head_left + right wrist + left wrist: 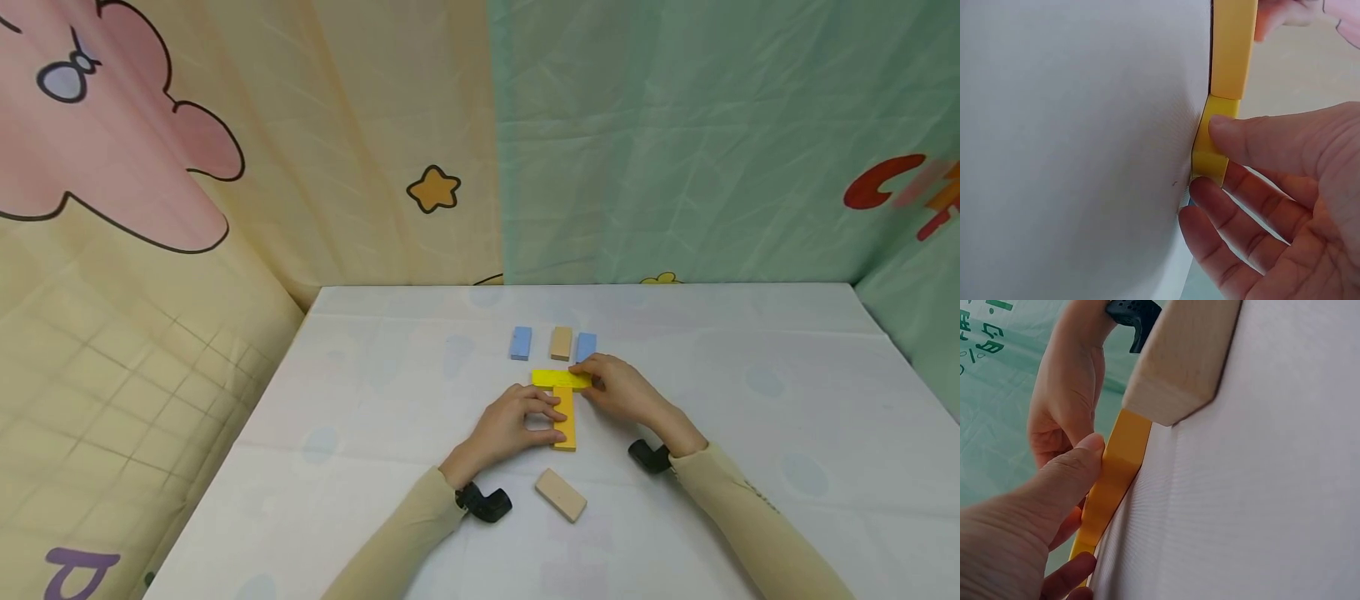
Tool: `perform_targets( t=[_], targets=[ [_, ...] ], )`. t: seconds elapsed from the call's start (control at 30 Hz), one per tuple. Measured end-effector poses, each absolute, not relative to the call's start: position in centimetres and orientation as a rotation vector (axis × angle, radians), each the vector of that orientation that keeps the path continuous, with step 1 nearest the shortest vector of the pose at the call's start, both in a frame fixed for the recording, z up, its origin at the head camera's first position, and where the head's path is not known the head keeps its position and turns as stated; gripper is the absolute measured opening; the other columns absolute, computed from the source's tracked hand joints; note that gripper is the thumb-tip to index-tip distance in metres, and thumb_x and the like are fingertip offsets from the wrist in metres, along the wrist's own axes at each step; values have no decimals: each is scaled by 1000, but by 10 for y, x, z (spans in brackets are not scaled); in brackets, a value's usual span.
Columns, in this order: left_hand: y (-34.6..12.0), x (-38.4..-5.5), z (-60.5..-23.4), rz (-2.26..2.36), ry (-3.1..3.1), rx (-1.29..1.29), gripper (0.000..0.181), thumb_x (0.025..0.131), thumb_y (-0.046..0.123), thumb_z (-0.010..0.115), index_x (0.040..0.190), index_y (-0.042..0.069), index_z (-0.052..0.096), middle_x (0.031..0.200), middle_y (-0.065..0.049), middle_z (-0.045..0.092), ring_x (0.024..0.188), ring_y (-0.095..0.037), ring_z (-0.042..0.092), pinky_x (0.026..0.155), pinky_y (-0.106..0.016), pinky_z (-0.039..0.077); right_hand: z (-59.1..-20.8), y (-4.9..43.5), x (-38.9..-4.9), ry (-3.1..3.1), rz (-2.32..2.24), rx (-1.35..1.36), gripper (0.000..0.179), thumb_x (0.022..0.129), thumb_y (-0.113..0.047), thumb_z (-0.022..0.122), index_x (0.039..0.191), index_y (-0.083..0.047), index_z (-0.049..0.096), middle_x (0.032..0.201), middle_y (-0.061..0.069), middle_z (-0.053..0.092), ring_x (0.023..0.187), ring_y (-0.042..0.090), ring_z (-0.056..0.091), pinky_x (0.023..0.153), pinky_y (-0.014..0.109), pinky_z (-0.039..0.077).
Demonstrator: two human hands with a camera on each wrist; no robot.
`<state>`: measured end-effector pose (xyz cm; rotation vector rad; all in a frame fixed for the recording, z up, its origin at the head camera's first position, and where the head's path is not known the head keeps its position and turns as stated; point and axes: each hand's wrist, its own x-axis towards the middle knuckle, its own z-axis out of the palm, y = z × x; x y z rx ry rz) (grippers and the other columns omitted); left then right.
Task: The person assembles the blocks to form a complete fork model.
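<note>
Two flat blocks form a T on the table: a bright yellow block (551,378) lies crosswise, and an orange-yellow block (567,421) runs from its middle toward the person. My left hand (517,418) holds the orange-yellow block from its left side, fingers curled over its edge. In the left wrist view, the left thumb (1079,462) rests on that block (1125,440). My right hand (618,387) pinches the right end of the bright yellow block. The right wrist view shows the thumb on that block (1216,134) and fingertips at its end, the two blocks meeting closely.
Beyond the T stand a blue block (521,343), a tan wooden block (561,343) and another blue block (587,346), partly behind the right hand. A pale wooden block (561,495) lies slanted on the near side. Printed curtains (667,125) rise behind the white-covered table (375,375).
</note>
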<state>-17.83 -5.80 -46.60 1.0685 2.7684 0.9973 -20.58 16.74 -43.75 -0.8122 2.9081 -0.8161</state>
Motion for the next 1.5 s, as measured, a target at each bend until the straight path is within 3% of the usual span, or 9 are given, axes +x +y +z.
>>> perform_targets(
  t=[0.4, 0.67, 0.93, 1.23, 1.5],
  targets=[
    [-58, -178, -469, 1054, 2755, 1062, 30, 79, 43, 74, 103, 25, 75, 120, 13, 60, 109, -6, 48, 90, -23, 40, -439, 170, -202, 2903, -811, -830, 35, 85, -1, 68, 119, 1, 63, 112, 14, 61, 91, 25, 55, 84, 45, 47],
    [-58, -178, -470, 1052, 2762, 1074, 30, 79, 43, 74, 103, 25, 75, 120, 13, 60, 109, -6, 48, 90, -23, 40, -440, 175, -198, 2885, -887, -866, 35, 86, -5, 68, 120, -1, 62, 116, 14, 58, 92, 26, 56, 83, 45, 48],
    [-58, -176, -466, 1048, 2761, 1068, 30, 79, 40, 75, 104, 23, 75, 120, 11, 61, 111, -7, 48, 94, -24, 39, -440, 178, -185, 2920, -900, -899, 36, 88, -11, 68, 122, -2, 61, 124, 16, 55, 107, 32, 56, 88, 48, 47],
    [-58, -176, -467, 1042, 2772, 1080, 31, 79, 41, 75, 105, 23, 75, 121, 11, 60, 110, -8, 48, 92, -24, 40, -431, 179, -164, 2914, -893, -982, 28, 87, -12, 69, 114, -5, 66, 117, 7, 60, 108, 27, 57, 88, 44, 48],
    [-58, -178, -468, 1061, 2768, 1103, 30, 79, 41, 75, 104, 23, 75, 120, 11, 60, 109, -8, 48, 92, -25, 40, -420, 175, -152, 2824, -901, -1127, 13, 87, -12, 69, 100, -13, 71, 98, -9, 64, 94, 13, 60, 83, 38, 50]
  ],
)
